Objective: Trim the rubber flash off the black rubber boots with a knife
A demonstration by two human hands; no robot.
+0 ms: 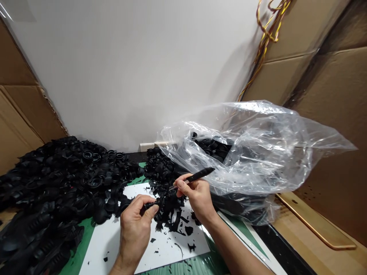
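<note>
My left hand (136, 225) is closed over the white sheet, with a small black rubber-like part (151, 205) pinched between thumb and fingers. In my right hand (197, 196) is a pen-shaped tool (200, 174) with a black handle. Its thin metal front end points left, towards the part; its exact tip is hard to make out. Beneath and between the hands lie black scraps (173, 215) on the white sheet (106, 244). To the left is a large heap of black ribbed, ring-shaped parts (65, 172).
A clear plastic bag (266, 152) with black parts inside stands at the right. Under the sheet is a green mat (86, 229). A gold-coloured phone-like panel (315, 221) lies far right. Cardboard (25, 107) flanks a pale wall (137, 68); yellow-and-brown twisted wires (265, 42) hang upper right.
</note>
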